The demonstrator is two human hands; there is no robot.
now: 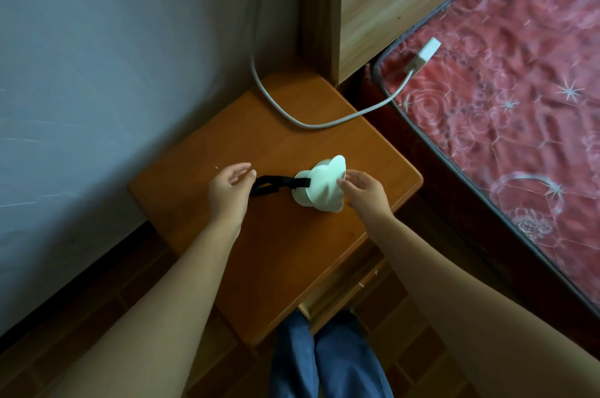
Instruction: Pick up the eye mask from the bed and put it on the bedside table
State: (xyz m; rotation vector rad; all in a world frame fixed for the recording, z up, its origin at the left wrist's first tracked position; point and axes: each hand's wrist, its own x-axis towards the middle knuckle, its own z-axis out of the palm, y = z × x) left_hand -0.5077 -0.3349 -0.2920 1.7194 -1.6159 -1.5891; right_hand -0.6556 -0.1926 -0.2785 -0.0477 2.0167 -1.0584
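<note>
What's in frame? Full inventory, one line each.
eye mask: 1, white with black strap, on the bedside table between the hands
bedside table: 1, orange-brown wood, centre
cable: 1, white, runs from the wall over the table's back corner to the bed
plug: 1, white, on the bed
bed: 1, red patterned, right
left hand: 1, open, at the strap
right hand: 1, open, by the mask

Bare tabletop (266, 251) nearside; white cable (311, 123) (slack, draped) across the far corner.
</note>
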